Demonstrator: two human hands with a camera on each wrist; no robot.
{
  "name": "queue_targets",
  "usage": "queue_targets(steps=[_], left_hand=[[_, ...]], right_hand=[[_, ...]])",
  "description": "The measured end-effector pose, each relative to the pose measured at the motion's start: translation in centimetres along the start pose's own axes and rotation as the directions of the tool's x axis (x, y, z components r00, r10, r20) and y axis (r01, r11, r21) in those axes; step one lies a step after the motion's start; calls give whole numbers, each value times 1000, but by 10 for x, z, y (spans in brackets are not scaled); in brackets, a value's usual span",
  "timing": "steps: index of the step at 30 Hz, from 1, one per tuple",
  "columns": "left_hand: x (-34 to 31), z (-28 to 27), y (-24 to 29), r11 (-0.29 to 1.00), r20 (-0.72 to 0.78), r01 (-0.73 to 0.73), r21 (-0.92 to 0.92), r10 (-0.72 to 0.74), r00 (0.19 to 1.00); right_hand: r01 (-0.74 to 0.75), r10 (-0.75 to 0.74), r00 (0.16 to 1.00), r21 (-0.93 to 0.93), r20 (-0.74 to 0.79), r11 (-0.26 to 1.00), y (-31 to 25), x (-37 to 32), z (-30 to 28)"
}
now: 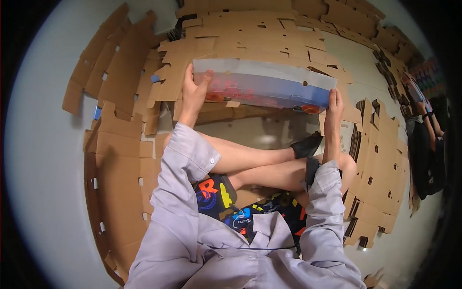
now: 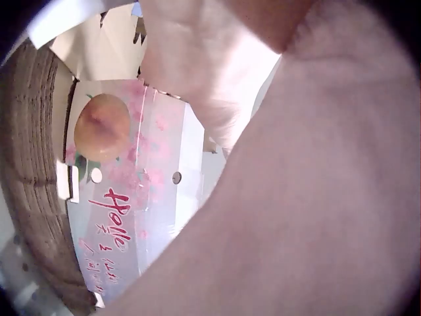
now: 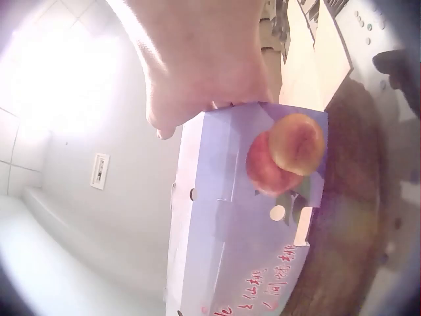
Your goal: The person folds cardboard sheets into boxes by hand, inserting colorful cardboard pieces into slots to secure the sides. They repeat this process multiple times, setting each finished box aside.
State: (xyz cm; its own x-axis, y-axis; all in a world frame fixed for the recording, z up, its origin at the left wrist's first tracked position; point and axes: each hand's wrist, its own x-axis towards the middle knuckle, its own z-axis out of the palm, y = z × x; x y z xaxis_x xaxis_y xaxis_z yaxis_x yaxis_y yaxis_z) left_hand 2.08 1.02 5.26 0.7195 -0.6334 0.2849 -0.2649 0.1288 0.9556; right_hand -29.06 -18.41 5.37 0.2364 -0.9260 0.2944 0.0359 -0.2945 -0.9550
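A long printed carton (image 1: 269, 89) is held crosswise above the person's crossed legs. It has a pale upper panel, a blue-and-pink side, pictured peaches (image 3: 297, 143) and red lettering (image 2: 118, 220). The left hand (image 1: 194, 96) grips its left end, thumb lying on the near face. At the opposite end the right hand (image 1: 334, 108) holds the edge, its fingers partly hidden behind the carton. Small round holes pierce the panels in both wrist views.
Flat brown cardboard sheets (image 1: 240, 41) lie stacked beyond the carton. More stacks (image 1: 375, 168) stand at right, and a large folded cardboard piece (image 1: 120, 178) at left. Another person's arm (image 1: 433, 120) shows at far right. A dark shoe (image 1: 307, 145) lies below the carton.
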Motion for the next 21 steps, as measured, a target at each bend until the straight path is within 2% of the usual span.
queue_targets(steps=[1,4,7,10,13,16,19,21], left_hand=[[-1,1,0,1000,-2,-2,11,2,1000],[-13,17,9,971,-132,-33,235,65,989],[-13,28,2,974,-212,-17,226,66,975],[-13,34,3,998,-270,-28,63,44,962],[-16,31,6,997,-272,-42,61,57,961],[-18,25,1,997,-231,-31,70,46,972],[-21,24,-2,995,-229,-54,80,71,971],[-23,24,-4,992,-233,-37,117,64,970]], right_hand=[[-9,9,1000,21,1,1000,4,0,-1],[-31,32,999,74,-13,997,15,2,2],[-35,33,994,-11,-104,999,15,-4,9],[-48,72,976,121,-206,991,14,-8,18],[-114,154,950,158,-273,981,5,-10,23],[-113,149,928,125,-340,986,1,-10,32],[-153,122,913,-50,-388,987,23,-3,26],[-135,99,911,-62,-400,989,29,-4,25]])
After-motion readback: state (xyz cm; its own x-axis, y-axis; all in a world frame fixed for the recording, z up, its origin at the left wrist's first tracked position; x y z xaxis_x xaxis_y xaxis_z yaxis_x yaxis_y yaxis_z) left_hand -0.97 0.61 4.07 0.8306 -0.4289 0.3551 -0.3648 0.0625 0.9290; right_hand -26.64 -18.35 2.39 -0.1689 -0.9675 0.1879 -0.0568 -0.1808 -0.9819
